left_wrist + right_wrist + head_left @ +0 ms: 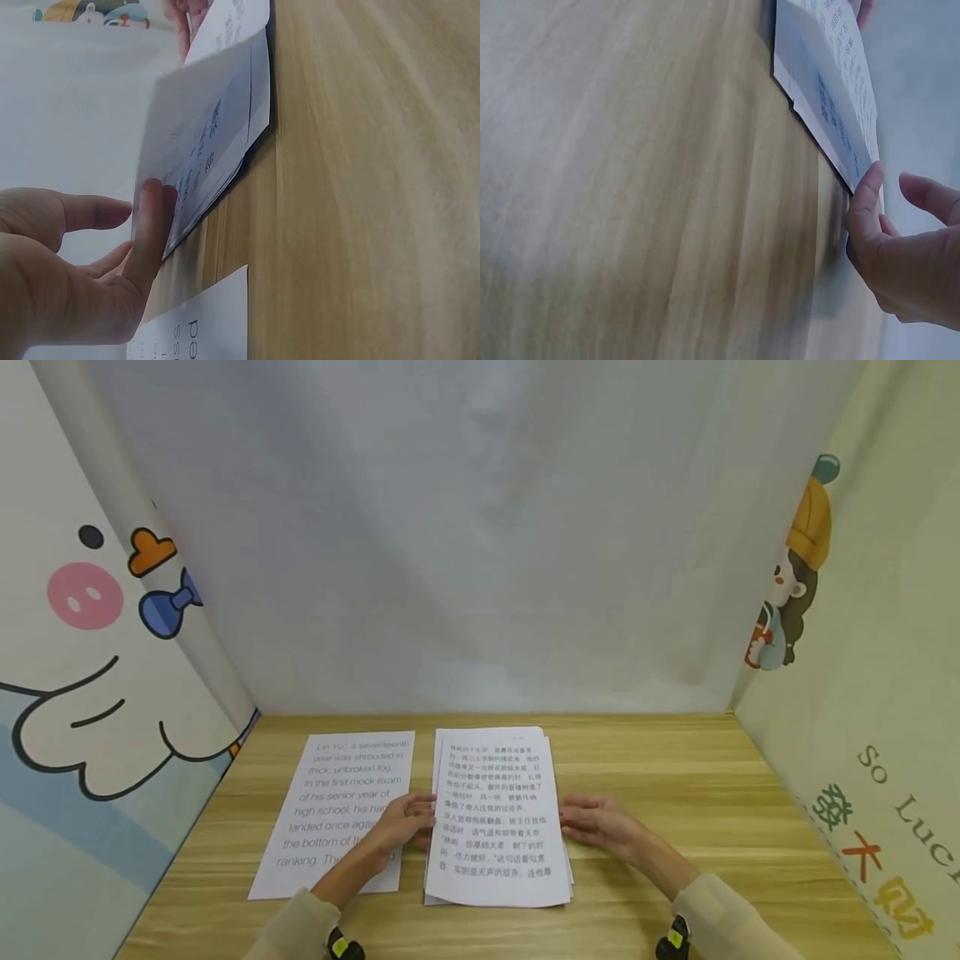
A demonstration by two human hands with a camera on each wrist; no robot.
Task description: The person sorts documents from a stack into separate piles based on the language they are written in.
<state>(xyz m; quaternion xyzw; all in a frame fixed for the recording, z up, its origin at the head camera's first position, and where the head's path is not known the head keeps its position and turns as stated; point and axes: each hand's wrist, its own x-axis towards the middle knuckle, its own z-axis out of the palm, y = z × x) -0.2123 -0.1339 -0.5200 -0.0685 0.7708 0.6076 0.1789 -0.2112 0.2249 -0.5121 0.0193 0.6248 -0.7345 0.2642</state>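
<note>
- The stack (498,818) of white sheets with Chinese print lies on the wooden desk (712,793), near its middle, just right of a single sheet (341,810).
- The single sheet carries English print in large grey letters and lies flat, apart from the stack by a narrow strip of wood.
- The left hand (405,822) rests over the lower right part of the single sheet and reaches to the stack's left edge.
- In the left wrist view the left hand (67,262) has its fingers (154,225) nearly straight, with one fingertip pressed against the stack's (214,135) edge; nothing is gripped.
- That view shows the stack's left edge lifted a little off the desk (360,187), the sheets fanned slightly.
- The right hand (600,822) lies on the desk at the stack's right edge, palm down, fingers loosely extended toward the paper.
- In the right wrist view the right hand (907,247) touches the stack's (832,90) edge with the thumb tip, the other fingers (930,195) relaxed and slightly bent, holding nothing.
- Both hands thus flank the stack, one at each long side, at about mid-height of the pages.
- Beige sleeves (720,914) cover both forearms.
- A white curtain (480,527) closes the back of the desk; cartoon panels (82,635) stand at the left and right.
</note>
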